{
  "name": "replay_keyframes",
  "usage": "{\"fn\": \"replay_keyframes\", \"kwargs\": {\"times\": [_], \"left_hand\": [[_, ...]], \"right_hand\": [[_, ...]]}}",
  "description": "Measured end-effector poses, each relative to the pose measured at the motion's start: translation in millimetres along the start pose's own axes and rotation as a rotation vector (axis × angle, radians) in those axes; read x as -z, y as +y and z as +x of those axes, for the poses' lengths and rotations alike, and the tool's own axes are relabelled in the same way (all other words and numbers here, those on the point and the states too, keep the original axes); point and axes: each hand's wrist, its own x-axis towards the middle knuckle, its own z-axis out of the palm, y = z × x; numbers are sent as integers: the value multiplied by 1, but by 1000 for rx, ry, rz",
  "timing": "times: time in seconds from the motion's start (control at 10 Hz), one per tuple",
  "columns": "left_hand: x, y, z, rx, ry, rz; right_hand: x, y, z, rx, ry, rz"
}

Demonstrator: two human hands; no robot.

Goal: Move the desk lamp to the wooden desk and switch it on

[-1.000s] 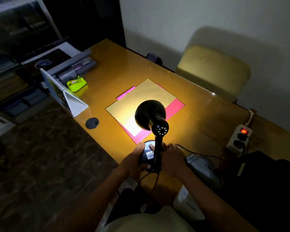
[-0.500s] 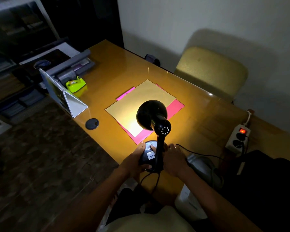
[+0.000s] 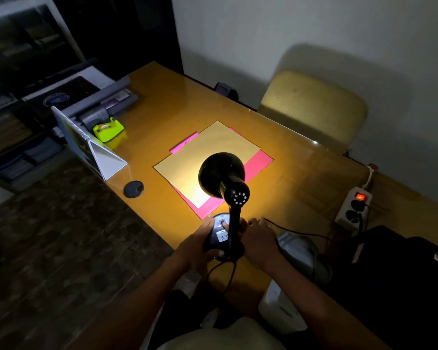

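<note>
A black desk lamp (image 3: 221,174) stands lit on the wooden desk (image 3: 162,117), near its front edge. Its shade points down at a tan sheet (image 3: 205,155) that lies on pink paper (image 3: 259,161). The round base (image 3: 219,234) carries a white label and a small switch. My left hand (image 3: 196,245) wraps the base's left side. My right hand (image 3: 259,239) rests against the base's right side, fingers by the stem. The lamp's black cord (image 3: 299,232) runs right towards a white power strip (image 3: 353,208) with a glowing red switch.
A desk calendar (image 3: 91,147), a lime tape dispenser (image 3: 108,128) and a grey tray (image 3: 106,103) sit at the desk's left end. A round black cable cap (image 3: 133,189) lies near the front edge. A yellow chair (image 3: 314,107) stands behind the desk. Dark bags (image 3: 402,274) sit right.
The view has tilted slightly. Both hands stay on the lamp base and the lamp stays lit in the same spot.
</note>
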Motion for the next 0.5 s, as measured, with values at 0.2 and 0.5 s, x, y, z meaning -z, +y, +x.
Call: {"fn": "replay_keyframes", "kwargs": {"times": [0.2,0.5], "left_hand": [[0,1,1,54,-87,144],[2,-4,3,42,-77,396]], "right_hand": [[-10,-2,-4,-52,-35,113],[-5,4,-27,-180,180,494]]}}
